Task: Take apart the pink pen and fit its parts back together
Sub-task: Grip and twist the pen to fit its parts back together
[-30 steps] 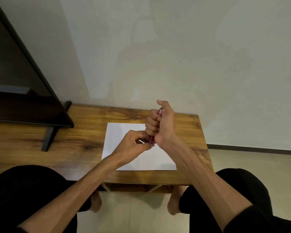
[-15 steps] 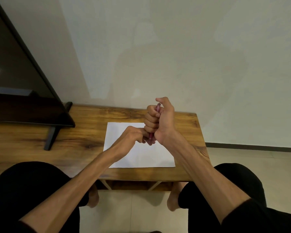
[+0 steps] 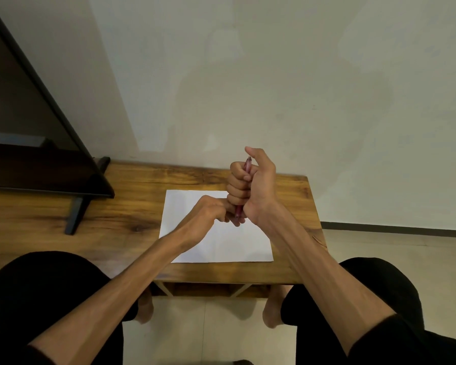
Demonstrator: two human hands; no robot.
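My right hand (image 3: pixel 253 188) grips the pink pen (image 3: pixel 247 165) in a fist, holding it nearly upright above the white paper (image 3: pixel 221 243). The thumb sticks up beside the pen's top end. Only the top end and a short stretch near the bottom of the pen show; the fingers hide the rest. My left hand (image 3: pixel 211 210) is curled against the pen's lower end and pinches it there, right under my right fist. The pen's tip is hidden between the fingers.
The paper lies on a low wooden table (image 3: pixel 116 217) against a pale wall. A dark television screen (image 3: pixel 24 143) on a black stand (image 3: pixel 75 214) fills the table's left part. My knees in black trousers flank the table's near edge.
Both hands have risen slightly and drawn closer together. My left hand has closed tighter on the pen's lower end, and the small white bit seen at its fingers a second ago is hidden.
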